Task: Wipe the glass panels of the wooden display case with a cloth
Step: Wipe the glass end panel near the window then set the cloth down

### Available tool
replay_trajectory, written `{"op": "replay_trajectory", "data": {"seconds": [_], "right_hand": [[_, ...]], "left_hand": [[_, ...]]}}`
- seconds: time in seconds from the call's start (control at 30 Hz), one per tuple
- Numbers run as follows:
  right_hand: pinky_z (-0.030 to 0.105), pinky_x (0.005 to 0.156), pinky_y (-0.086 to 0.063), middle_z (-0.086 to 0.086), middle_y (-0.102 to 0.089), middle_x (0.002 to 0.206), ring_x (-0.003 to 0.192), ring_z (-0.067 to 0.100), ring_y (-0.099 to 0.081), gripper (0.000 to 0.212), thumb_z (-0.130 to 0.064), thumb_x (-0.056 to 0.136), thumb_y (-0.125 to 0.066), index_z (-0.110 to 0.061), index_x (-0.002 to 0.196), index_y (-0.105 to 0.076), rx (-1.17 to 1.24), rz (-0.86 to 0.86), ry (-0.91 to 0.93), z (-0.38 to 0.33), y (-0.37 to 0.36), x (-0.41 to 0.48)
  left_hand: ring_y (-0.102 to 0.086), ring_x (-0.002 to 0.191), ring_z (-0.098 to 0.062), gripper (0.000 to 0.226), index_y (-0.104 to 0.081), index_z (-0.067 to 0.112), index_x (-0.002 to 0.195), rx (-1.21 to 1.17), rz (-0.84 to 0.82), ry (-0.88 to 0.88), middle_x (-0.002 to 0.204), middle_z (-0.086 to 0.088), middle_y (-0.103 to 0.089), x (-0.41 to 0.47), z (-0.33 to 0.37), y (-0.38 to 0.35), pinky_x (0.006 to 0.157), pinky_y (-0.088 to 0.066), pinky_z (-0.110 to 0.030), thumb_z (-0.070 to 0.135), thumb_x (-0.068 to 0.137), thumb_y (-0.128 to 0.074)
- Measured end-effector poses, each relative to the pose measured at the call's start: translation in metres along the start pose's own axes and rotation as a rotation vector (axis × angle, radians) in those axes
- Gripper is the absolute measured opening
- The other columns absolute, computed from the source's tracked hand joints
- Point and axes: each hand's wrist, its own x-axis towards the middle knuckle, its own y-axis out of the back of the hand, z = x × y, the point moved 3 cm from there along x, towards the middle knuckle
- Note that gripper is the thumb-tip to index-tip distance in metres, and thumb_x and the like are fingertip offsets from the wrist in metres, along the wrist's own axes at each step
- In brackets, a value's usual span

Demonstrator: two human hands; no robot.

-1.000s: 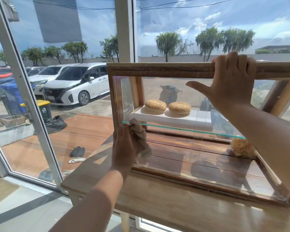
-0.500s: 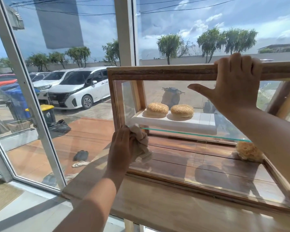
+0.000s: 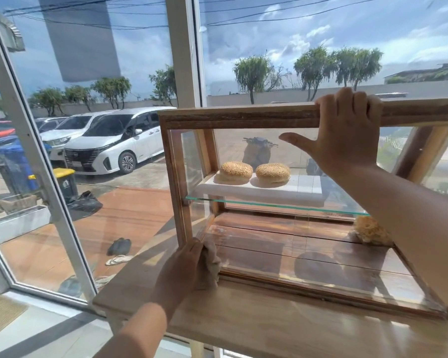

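Note:
The wooden display case (image 3: 243, 116) stands on a wooden table (image 3: 243, 329) by the window. Its front glass panel (image 3: 282, 228) faces me. My left hand (image 3: 184, 270) presses a crumpled beige cloth (image 3: 213, 259) against the panel's bottom left corner, beside the case's left post. My right hand (image 3: 347, 135) grips the top front rail of the case, fingers over the top and thumb spread along the glass. Inside, two sesame buns (image 3: 254, 171) sit on a white tray above a glass shelf (image 3: 269, 204). A crumbly pastry (image 3: 370, 229) lies on the wooden floor at the right.
Large windows with white frames (image 3: 36, 161) stand right behind and left of the table. Parked cars, bins and a scooter are outside. The table's left edge (image 3: 109, 301) is just left of my left hand, with tiled floor below.
My left hand has slid the cloth down the left side of the front glass, from shelf height to the bottom corner. My right hand has stayed on the top rail.

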Motion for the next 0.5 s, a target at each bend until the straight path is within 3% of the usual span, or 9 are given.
{"op": "replay_trajectory", "data": {"seconds": [0.1, 0.2, 0.27, 0.3, 0.4, 0.5], "right_hand": [[0.047, 0.096, -0.028, 0.018, -0.048, 0.107, 0.097, 0.034, -0.044, 0.084, -0.084, 0.081, -0.046, -0.004, 0.105, -0.047, 0.0, -0.009, -0.004, 0.0, 0.001, 0.0], [0.046, 0.095, -0.026, 0.018, -0.047, 0.107, 0.097, 0.034, -0.044, 0.083, -0.084, 0.08, -0.047, -0.004, 0.105, -0.047, 0.006, -0.014, -0.003, -0.001, 0.001, 0.0], [0.047, 0.096, -0.027, 0.019, -0.048, 0.107, 0.097, 0.035, -0.044, 0.083, -0.083, 0.08, -0.047, -0.004, 0.105, -0.047, 0.009, -0.022, -0.004, -0.002, 0.002, 0.0], [0.047, 0.096, -0.028, 0.019, -0.048, 0.108, 0.097, 0.035, -0.044, 0.083, -0.083, 0.08, -0.047, -0.004, 0.105, -0.047, 0.01, -0.024, -0.005, -0.001, 0.002, 0.0], [0.046, 0.097, -0.029, 0.018, -0.048, 0.108, 0.098, 0.035, -0.044, 0.083, -0.083, 0.08, -0.046, -0.005, 0.107, -0.048, 0.003, -0.021, -0.007, -0.001, 0.001, 0.0], [0.046, 0.095, -0.026, 0.018, -0.049, 0.107, 0.097, 0.034, -0.045, 0.083, -0.084, 0.081, -0.045, -0.004, 0.106, -0.049, -0.003, 0.0, -0.001, 0.0, -0.001, -0.001]], "left_hand": [[-0.06, 0.101, -0.037, 0.018, -0.059, 0.0, 0.108, -0.101, 0.261, -0.03, 0.108, -0.019, -0.061, 0.039, 0.038, 0.07, 0.083, -0.05, -0.043, -0.003, 0.091, -0.061], [-0.058, 0.096, -0.037, 0.01, -0.058, 0.004, 0.102, -0.119, 0.544, -0.16, 0.102, -0.023, -0.06, 0.093, 0.074, 0.145, 0.085, -0.049, -0.042, -0.003, 0.094, -0.058], [-0.057, 0.104, -0.04, 0.012, -0.059, 0.015, 0.104, -0.206, 0.579, -0.172, 0.11, -0.024, -0.061, 0.127, 0.089, 0.17, 0.092, -0.049, -0.051, 0.012, 0.097, -0.05], [-0.055, 0.108, -0.04, 0.019, -0.06, 0.018, 0.109, -0.202, 0.581, -0.175, 0.114, -0.023, -0.061, 0.138, 0.094, 0.174, 0.097, -0.047, -0.05, 0.01, 0.097, -0.048], [-0.05, 0.114, -0.032, 0.033, -0.059, 0.004, 0.124, -0.072, 0.661, -0.166, 0.123, -0.017, -0.057, 0.143, 0.098, 0.157, 0.1, -0.043, -0.037, -0.007, 0.093, -0.053], [-0.05, 0.108, -0.035, 0.026, -0.06, -0.002, 0.116, -0.048, 0.666, -0.147, 0.115, -0.021, -0.057, 0.13, 0.086, 0.117, 0.094, -0.05, -0.049, -0.01, 0.091, -0.059]]}}
